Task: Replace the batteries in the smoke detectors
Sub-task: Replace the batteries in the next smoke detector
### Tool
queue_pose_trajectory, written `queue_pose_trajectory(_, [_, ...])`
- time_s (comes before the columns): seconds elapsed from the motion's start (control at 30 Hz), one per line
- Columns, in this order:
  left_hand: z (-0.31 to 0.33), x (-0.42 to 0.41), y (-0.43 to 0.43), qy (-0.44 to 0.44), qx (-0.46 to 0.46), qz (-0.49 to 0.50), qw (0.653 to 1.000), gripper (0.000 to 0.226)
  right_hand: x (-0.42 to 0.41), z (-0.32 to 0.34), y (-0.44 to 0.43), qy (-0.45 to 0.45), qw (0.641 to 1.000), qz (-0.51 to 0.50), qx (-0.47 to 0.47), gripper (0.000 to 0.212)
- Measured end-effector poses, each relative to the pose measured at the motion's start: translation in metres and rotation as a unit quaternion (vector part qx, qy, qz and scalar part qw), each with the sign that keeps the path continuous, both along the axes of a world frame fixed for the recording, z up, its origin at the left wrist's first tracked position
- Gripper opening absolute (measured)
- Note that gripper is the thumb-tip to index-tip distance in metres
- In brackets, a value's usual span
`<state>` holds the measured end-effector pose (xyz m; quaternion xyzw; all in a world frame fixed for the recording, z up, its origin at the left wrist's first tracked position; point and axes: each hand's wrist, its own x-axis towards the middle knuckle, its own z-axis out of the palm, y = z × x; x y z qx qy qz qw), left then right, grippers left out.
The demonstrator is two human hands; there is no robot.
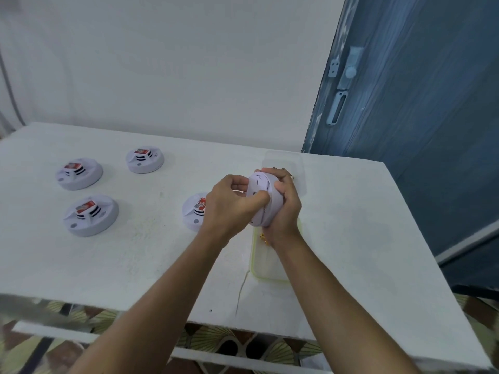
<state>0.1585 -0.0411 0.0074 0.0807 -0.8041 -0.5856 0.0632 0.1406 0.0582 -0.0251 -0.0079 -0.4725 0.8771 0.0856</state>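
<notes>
Both my hands hold one white smoke detector [259,190] on edge above the white table [151,255], its flat back turned to the left. My left hand [229,206] grips its left face, thumb on the back plate. My right hand [286,203] wraps around its right side. Three other detectors lie on the table at the left with red-labelled batteries showing on top: one at the far left [79,173], one further back [145,159], one nearer [91,215]. A fourth [193,210] lies partly hidden behind my left hand.
A clear plastic container [286,163] stands behind my hands. A yellow-rimmed tray [266,265] with small gold pieces lies under my right wrist. A blue door [418,103] stands at the right. The table's front edge is near, with patterned floor below.
</notes>
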Motion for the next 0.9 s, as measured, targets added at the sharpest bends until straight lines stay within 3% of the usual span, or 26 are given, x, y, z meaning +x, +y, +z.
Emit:
queue_pose_trajectory(0.27, [0.001, 0.001, -0.001, 0.012, 0.039, 0.001, 0.999, 0.044, -0.002, 0.002, 0.003, -0.032, 0.998, 0.032, -0.034, 0.039])
queue_pose_trajectory(0.6, [-0.004, 0.005, 0.004, 0.047, -0.05, -0.004, 0.998, 0.052, -0.005, -0.002, 0.004, -0.04, 0.995, 0.032, -0.085, 0.038])
queue_pose_trajectory(0.9, [-0.005, 0.003, 0.008, 0.049, -0.022, -0.003, 0.999, 0.056, -0.001, 0.002, 0.008, -0.036, 0.996, 0.024, -0.077, 0.048])
